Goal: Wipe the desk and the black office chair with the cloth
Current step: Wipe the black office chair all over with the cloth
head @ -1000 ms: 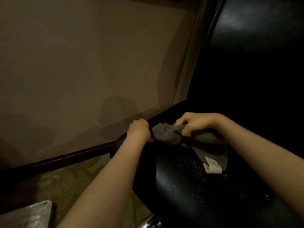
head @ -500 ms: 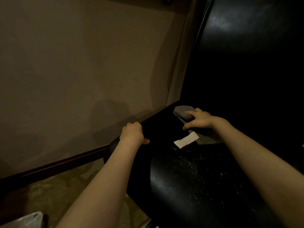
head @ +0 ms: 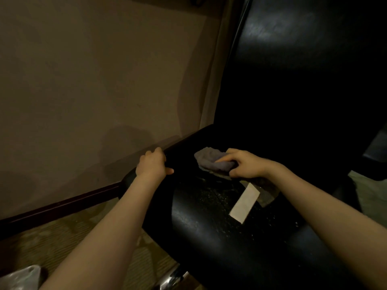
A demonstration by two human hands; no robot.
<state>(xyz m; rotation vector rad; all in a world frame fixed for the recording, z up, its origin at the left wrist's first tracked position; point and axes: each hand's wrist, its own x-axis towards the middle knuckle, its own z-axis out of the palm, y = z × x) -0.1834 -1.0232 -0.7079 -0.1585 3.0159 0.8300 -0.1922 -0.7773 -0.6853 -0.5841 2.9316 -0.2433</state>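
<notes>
the black office chair point(head: 293, 59) stood close to a beige wall point(head: 94, 80), its glossy seat point(head: 209, 237) filling the lower right of the view. the left hand point(head: 154, 165) was clenched round the seat's left edge, fingers curled over the rim and thumb lying on the top surface. the right hand point(head: 246, 164) grasped the grey cloth point(head: 209, 161), which was bunched up and pressed on the seat toward its back, with the fingers wrapped over it. a loose end of the cloth trailed under the wrist toward the front, and a white label point(head: 244, 203) lay flat on the seat beside it. pale specks dotted the seat in front of the cloth. below the wall ran a dark baseboard point(head: 62, 207) and patterned carpet point(head: 62, 248). a chrome part point(head: 173, 277) under the chair showed at the bottom, and something pale and shiny point(head: 21, 277) sat in the lower left corner, too cut off to identify.
</notes>
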